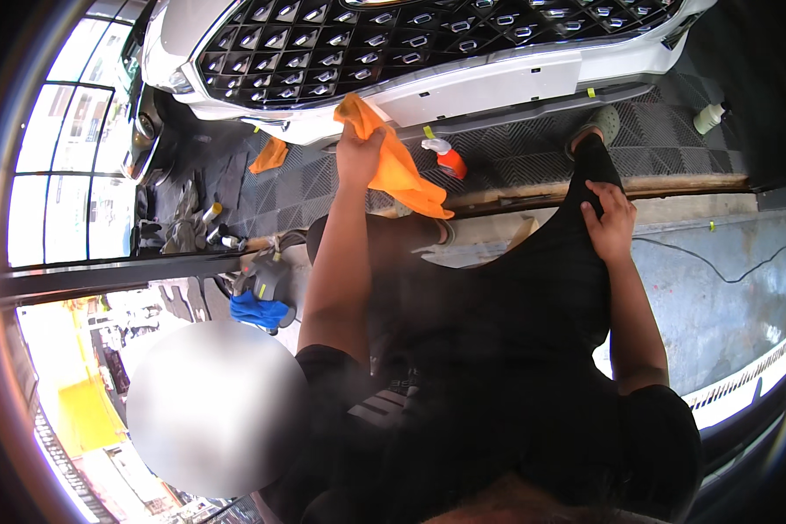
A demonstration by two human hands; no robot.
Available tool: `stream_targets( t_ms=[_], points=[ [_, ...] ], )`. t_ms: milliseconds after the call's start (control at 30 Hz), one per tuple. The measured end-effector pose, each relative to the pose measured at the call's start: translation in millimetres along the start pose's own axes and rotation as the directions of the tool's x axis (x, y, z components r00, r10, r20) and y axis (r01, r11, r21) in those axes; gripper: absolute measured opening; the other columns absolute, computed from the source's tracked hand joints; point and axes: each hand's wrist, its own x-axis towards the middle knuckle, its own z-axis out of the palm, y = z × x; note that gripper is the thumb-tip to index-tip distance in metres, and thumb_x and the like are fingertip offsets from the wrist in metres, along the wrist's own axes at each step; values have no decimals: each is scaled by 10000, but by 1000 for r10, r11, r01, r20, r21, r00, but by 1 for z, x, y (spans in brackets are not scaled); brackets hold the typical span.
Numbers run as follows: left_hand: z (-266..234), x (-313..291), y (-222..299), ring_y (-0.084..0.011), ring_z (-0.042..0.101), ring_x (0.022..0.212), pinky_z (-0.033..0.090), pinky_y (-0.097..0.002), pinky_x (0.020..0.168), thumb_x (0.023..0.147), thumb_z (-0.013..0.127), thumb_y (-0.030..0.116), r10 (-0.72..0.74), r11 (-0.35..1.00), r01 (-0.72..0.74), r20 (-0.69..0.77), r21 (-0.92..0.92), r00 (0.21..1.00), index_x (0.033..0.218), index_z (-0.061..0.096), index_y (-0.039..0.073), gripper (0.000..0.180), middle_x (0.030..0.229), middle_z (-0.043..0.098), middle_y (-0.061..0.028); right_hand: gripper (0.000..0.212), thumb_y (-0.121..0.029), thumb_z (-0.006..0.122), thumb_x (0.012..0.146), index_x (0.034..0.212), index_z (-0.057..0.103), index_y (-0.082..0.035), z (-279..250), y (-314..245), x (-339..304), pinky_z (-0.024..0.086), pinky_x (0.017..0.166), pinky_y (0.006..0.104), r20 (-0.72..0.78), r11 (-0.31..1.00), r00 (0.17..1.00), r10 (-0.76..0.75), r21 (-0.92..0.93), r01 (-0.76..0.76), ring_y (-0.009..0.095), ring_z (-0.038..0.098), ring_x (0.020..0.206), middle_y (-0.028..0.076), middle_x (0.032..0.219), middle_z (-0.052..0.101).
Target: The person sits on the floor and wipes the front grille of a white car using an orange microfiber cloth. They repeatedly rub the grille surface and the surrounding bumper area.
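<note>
My left hand (359,157) is closed around an orange cloth (402,173), its top against or just in front of the lower bumper (498,94) of a white car. I cannot tell whether the cloth touches the bumper. The rest of the cloth hangs down to the right, over the mat's edge. Above it spreads the car's dark grille (367,48) with small shiny inserts. My right hand (610,220) lies on my dark-trousered leg, fingers spread, holding nothing.
A red-orange spray bottle (451,162) with a white head and a second orange cloth (269,155) lie on the grey tiled mat (306,188). A pale bottle (710,119) stands far right. Left are a blue cloth (259,309) and dark gear. A cable (716,271) crosses the right floor.
</note>
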Motion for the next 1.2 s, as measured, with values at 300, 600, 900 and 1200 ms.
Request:
stream_targets(
  t_ms=[300,600,900,1200],
  points=[
    [40,48,57,-358,742,1014,578,-450,882,878,542,304,-155,690,141,-45,710,987,1502,271,-84,783,1079,755,-209,378,-180,721,871,1247,692,-151,1,-5,6,402,1018,448,-6,998,1000,18,-55,-18,279,621,1152,33,1222,673],
    [40,53,76,-315,735,1056,538,-458,937,909,565,411,-239,560,70,80,825,968,1495,307,-125,835,1111,754,-170,374,-192,723,870,1241,695,-155,2,-14,14,391,1033,454,16,999,1000,9,-48,-8,274,614,1163,30,1215,668],
    [29,44,67,-291,767,861,542,-470,913,947,604,515,-137,335,-217,275,917,952,1438,356,-137,854,936,768,-135,379,-187,733,856,1232,698,-152,-2,-8,11,390,1029,453,-13,999,1000,22,-35,-23,261,618,1150,30,1199,669],
    [22,46,53,-294,761,738,551,-481,892,914,659,436,6,431,-187,205,883,979,1293,457,-55,652,779,748,-143,389,-166,739,840,1227,703,-144,-3,-8,11,391,1030,447,8,999,1000,23,-30,-23,258,622,1154,29,1199,672]
  ],
)
